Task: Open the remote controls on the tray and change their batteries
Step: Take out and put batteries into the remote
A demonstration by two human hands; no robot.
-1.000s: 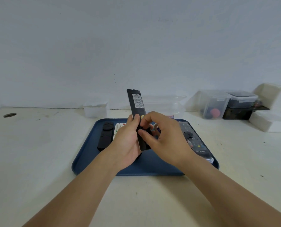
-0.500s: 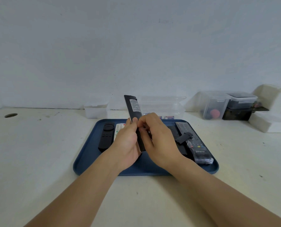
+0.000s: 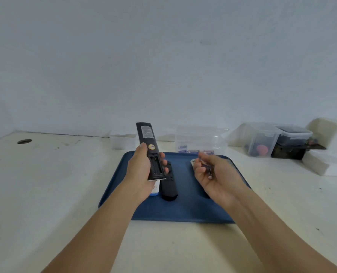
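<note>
My left hand (image 3: 142,170) grips a long black remote (image 3: 149,148) above the blue tray (image 3: 185,205), back side up, with its battery compartment open and looking empty. My right hand (image 3: 215,174) hovers over the tray's right half, palm up, fingers curled around small dark batteries (image 3: 207,168). A second black remote (image 3: 169,184) and a white remote (image 3: 155,190) lie on the tray under my left hand. The tip of another remote (image 3: 192,162) shows behind my right hand.
Several loose purple batteries (image 3: 193,151) lie past the tray's far edge, before a clear tub (image 3: 199,136). A small white box (image 3: 120,140) stands at back left. Lidded bins (image 3: 262,140) and white boxes (image 3: 325,164) fill the right side. A round hole (image 3: 24,141) is at far left.
My hands have come apart: the right hand moved right and turned palm up with the batteries. The left hand shifted left with the remote, whose compartment now shows open.
</note>
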